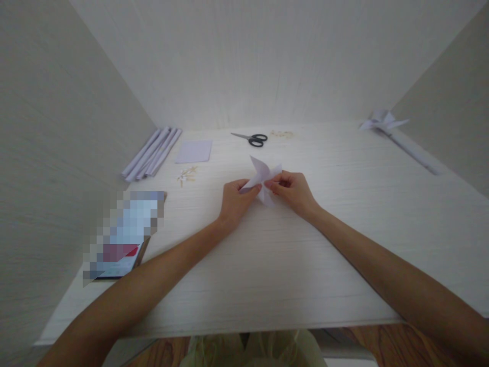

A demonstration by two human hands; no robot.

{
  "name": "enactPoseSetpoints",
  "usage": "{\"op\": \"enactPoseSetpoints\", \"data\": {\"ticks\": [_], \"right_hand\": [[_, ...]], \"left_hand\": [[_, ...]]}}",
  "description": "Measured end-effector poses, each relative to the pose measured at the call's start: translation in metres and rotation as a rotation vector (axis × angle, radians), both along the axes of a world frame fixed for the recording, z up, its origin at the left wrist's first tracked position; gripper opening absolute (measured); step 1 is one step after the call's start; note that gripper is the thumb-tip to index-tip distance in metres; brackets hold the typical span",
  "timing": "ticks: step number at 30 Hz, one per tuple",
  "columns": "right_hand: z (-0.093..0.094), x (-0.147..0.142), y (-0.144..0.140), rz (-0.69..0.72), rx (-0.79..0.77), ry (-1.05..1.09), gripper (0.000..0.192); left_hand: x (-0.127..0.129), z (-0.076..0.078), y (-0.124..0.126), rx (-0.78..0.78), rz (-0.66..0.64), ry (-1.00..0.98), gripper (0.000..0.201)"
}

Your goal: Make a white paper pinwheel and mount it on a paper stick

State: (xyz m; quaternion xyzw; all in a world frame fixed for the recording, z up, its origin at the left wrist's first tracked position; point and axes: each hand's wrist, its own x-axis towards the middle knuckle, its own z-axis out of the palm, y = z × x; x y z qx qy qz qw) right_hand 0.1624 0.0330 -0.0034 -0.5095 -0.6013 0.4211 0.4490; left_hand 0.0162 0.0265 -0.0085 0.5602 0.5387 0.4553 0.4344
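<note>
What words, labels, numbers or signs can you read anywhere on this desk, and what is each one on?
None can be read.
The blurred-out flat device with a red patch at the desk's left edge: its face is pixelated, nothing legible.
The folded white paper pinwheel held between the left hand and right hand: blank.
The square pale lilac paper sheet: blank.
The black-handled scissors: no marking visible.

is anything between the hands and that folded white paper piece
Nothing visible. The left hand and the right hand both already pinch the folded paper piece directly, held just above the table. The scissors and the flat paper sheet lie farther back, apart from the hands.
</note>
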Motion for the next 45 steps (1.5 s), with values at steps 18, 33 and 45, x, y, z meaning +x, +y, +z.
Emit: {"op": "enactPoseSetpoints", "data": {"ticks": [18, 33, 45], "right_hand": [[-0.0041, -0.0045, -0.0017, -0.066, 0.052, 0.028, 0.019], [-0.0056, -0.0033, -0.0034, -0.016, -0.013, 0.386, 0.063], [-0.0046, -0.0075, -0.0008, -0.193, -0.09, 0.628, 0.062]], "left_hand": [[0.0022, 0.005, -0.0027, -0.001, 0.048, 0.016, 0.025], [0.0003, 0.0031, -0.0028, -0.001, -0.032, -0.001, 0.028], [0.0037, 0.0059, -0.001, -0.05, -0.027, -0.379, 0.02]]}}
